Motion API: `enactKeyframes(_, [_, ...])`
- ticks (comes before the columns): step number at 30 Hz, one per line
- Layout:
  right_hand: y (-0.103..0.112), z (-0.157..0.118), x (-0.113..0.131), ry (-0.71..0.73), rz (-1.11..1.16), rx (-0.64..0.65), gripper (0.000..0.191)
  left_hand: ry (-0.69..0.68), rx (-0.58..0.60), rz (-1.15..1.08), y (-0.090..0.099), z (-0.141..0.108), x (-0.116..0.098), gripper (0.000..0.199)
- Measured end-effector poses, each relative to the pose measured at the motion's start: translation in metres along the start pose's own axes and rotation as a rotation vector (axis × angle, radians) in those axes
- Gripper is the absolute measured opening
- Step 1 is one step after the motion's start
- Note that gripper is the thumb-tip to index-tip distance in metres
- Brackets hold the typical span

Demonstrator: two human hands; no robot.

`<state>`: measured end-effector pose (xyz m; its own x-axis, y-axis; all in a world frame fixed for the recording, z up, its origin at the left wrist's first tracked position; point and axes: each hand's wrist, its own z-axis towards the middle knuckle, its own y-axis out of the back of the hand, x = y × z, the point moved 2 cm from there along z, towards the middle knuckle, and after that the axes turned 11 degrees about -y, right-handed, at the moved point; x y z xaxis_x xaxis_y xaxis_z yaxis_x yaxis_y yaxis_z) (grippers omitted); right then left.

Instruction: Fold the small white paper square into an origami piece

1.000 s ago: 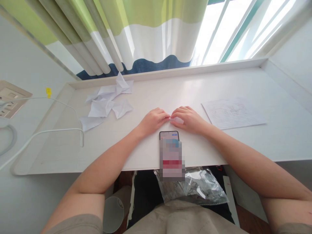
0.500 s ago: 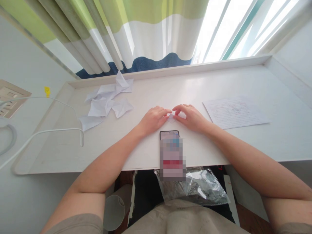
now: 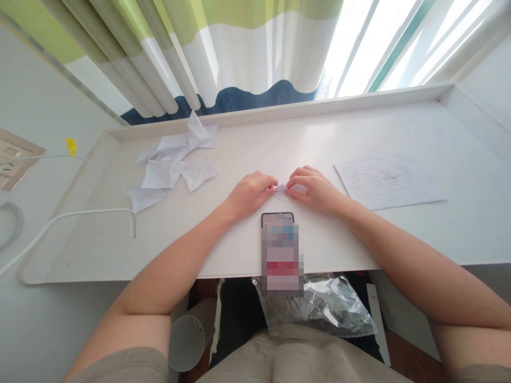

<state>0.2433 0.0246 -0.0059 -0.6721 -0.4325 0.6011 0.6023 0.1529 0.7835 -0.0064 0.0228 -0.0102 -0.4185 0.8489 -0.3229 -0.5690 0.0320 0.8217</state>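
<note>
A small folded piece of white paper (image 3: 281, 188) lies between my hands near the middle of the desk. My left hand (image 3: 254, 190) pinches its left side with thumb and fingers. On the other side my right hand (image 3: 310, 187) grips it between thumb and curled fingers, and a bit of white paper shows inside that hand. Much of the paper is hidden by the fingers. Just nearer to me, a phone (image 3: 278, 218) lies upright to my view at the desk's front edge, its screen largely blurred out.
Several crumpled, folded white papers (image 3: 163, 167) lie at the back left. A stack of lined, written sheets (image 3: 389, 183) rests on the right. White cables (image 3: 80, 213) cross the left side. A clear plastic bag (image 3: 331, 308) lies on my lap, below the white desk (image 3: 167, 260).
The folded paper between my fingertips has shifted and shows a different shape, with more of it visible inside my right hand. My right fingers have risen slightly. The view has tilted a little.
</note>
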Motion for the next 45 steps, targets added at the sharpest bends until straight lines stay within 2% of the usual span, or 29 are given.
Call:
enactKeyframes(4, [0.001, -0.001, 0.001, -0.001, 0.003, -0.008, 0.017, 0.0, 0.055, 0.008, 0.0, 0.0, 0.002, 0.018])
enactKeyframes(9, [0.002, -0.001, 0.002, 0.002, 0.004, -0.007, 0.016, -0.003, 0.031, -0.012, 0.002, 0.0, 0.001, 0.014])
enactKeyframes(23, [0.004, -0.008, 0.002, 0.028, 0.0, 0.027, 0.014, 0.0, 0.103, -0.029, 0.009, 0.001, -0.005, 0.021])
enactKeyframes(28, [0.006, -0.015, 0.013, 0.156, 0.077, 0.11, 0.045, -0.046, 0.085, -0.022, 0.012, 0.0, -0.006, 0.023])
enactKeyframes(30, [0.005, -0.015, 0.014, 0.174, 0.091, 0.153, 0.049, -0.048, 0.08, -0.022, 0.012, -0.001, -0.005, 0.022])
enactKeyframes(38, [0.003, -0.01, 0.01, 0.139, 0.091, 0.118, 0.023, -0.043, 0.082, -0.026, 0.01, -0.001, -0.002, 0.024])
enactKeyframes(40, [0.003, -0.013, 0.012, 0.132, 0.099, 0.151, 0.032, -0.038, 0.086, -0.001, 0.01, -0.002, -0.002, 0.025])
enactKeyframes(45, [-0.001, -0.021, 0.016, 0.159, 0.035, 0.242, 0.091, -0.032, 0.072, 0.042, 0.009, -0.003, 0.0, 0.026])
